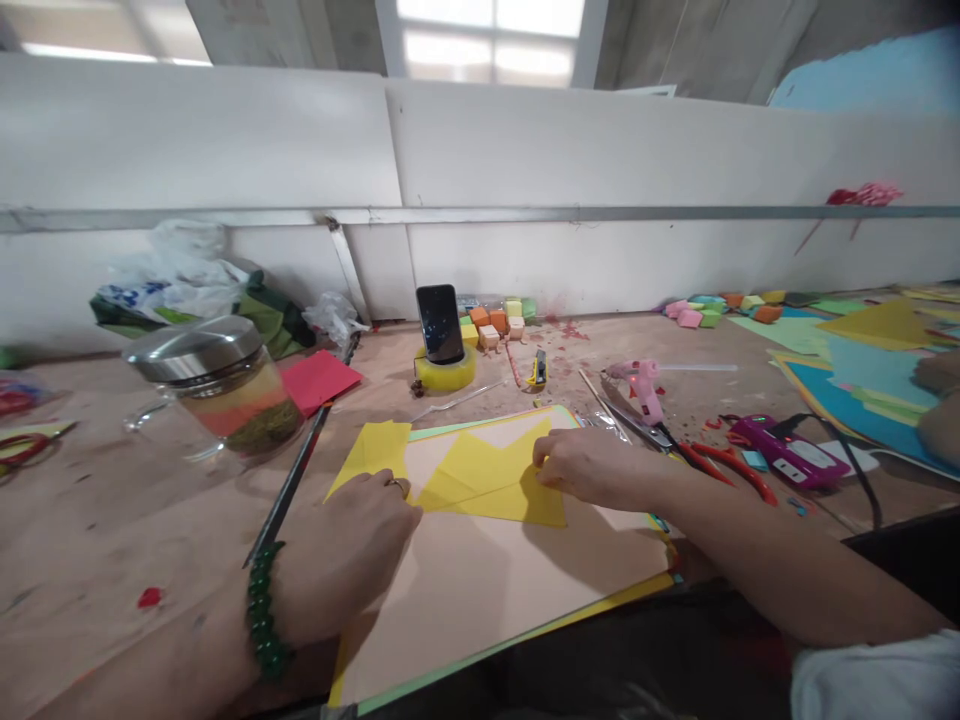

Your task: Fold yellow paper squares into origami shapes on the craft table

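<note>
A folded sheet of yellow paper (487, 485) lies on a stack of coloured sheets with a pale pink sheet (480, 600) on top. My left hand (367, 535), with a ring and a green bead bracelet, is closed at the paper's left corner; its fingertips are partly hidden. At the paper's right side, my right hand (574, 460) pinches it between thumb and fingers. Another yellow piece (371, 450) lies just beyond my left hand.
A glass jar mug (232, 400) and red paper (322, 380) stand left. A phone (440, 322) leans upright in a yellow tape roll (446, 372). To the right are a pink glue gun (646, 390), red-handled scissors (731, 468) and a purple power strip (787, 450). Another person's hand (941, 410) shows far right.
</note>
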`<state>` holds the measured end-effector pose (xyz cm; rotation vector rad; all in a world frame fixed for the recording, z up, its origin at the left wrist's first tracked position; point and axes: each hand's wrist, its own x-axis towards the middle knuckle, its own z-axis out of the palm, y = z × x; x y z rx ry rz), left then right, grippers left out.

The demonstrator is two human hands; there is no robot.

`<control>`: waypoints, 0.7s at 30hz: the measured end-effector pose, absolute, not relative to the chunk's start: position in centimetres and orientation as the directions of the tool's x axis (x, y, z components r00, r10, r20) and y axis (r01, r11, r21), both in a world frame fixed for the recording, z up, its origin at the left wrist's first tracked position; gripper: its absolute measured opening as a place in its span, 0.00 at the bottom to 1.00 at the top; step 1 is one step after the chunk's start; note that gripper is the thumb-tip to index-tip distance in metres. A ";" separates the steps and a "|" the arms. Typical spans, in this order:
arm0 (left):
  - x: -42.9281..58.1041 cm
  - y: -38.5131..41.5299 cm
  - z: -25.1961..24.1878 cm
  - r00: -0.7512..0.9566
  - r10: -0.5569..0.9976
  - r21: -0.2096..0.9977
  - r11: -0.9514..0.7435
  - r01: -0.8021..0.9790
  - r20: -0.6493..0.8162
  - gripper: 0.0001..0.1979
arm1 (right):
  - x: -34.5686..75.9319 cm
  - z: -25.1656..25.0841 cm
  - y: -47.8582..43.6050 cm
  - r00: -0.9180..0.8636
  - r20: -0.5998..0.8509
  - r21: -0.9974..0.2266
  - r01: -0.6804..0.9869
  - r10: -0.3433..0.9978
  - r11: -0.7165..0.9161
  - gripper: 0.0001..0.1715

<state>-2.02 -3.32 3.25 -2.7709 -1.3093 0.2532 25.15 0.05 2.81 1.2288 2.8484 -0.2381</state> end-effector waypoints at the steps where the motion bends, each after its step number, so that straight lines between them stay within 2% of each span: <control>1: -2.2 -3.0 3.1 0.612 0.786 -0.100 -0.618 0.779 -0.088 0.13 | 25.2 2.9 0.0 -0.687 -0.116 -0.108 0.727 0.717 0.678 0.13; 5: -2.0 -1.4 2.3 0.460 0.887 0.089 -0.461 0.883 0.034 0.13 | 25.1 3.0 0.1 -0.659 -0.169 -0.098 0.751 0.733 0.653 0.15; 7: -1.3 -0.7 1.8 0.410 0.908 0.275 -0.418 0.866 0.090 0.13 | 25.1 2.9 0.2 -0.644 -0.163 -0.113 0.764 0.747 0.635 0.15; 10: -0.6 0.0 0.9 0.391 0.920 0.568 -0.341 0.749 0.036 0.28 | 25.1 2.8 0.3 -0.639 -0.161 -0.137 0.769 0.752 0.624 0.15; 12: -0.3 0.2 0.6 0.385 0.922 0.683 -0.305 0.664 0.037 0.30 | 25.0 2.6 0.5 -0.638 -0.146 -0.156 0.770 0.756 0.619 0.15; 14: -0.3 0.1 0.5 0.398 0.909 0.684 -0.371 0.628 0.128 0.19 | 24.9 2.3 0.6 -0.629 -0.012 -0.186 0.766 0.778 0.616 0.13; 15: -0.3 -0.1 0.5 0.419 0.887 0.645 -0.437 0.627 0.193 0.12 | 24.9 2.1 0.7 -0.618 0.100 -0.206 0.754 0.780 0.624 0.14; 16: -0.4 -0.3 0.6 0.454 0.853 0.586 -0.511 0.628 0.258 0.09 | 24.8 1.9 0.8 -0.603 0.222 -0.227 0.732 0.766 0.642 0.17; 18: -0.4 -1.0 0.6 0.530 0.766 0.446 -0.642 0.623 0.363 0.12 | 24.7 1.5 0.9 -0.589 0.420 -0.253 0.655 0.691 0.712 0.29; 19: -0.4 -1.4 0.6 0.564 0.724 0.380 -0.689 0.617 0.397 0.12 | 24.6 1.2 1.0 -0.601 0.473 -0.260 0.603 0.644 0.754 0.33; 20: -0.3 -1.8 0.6 0.595 0.687 0.320 -0.724 0.611 0.418 0.12 | 24.6 0.9 1.1 -0.623 0.503 -0.264 0.549 0.599 0.793 0.34; 21: -0.3 -2.2 0.5 0.621 0.657 0.268 -0.748 0.607 0.427 0.14 | 24.5 0.6 1.2 -0.650 0.517 -0.264 0.498 0.557 0.826 0.29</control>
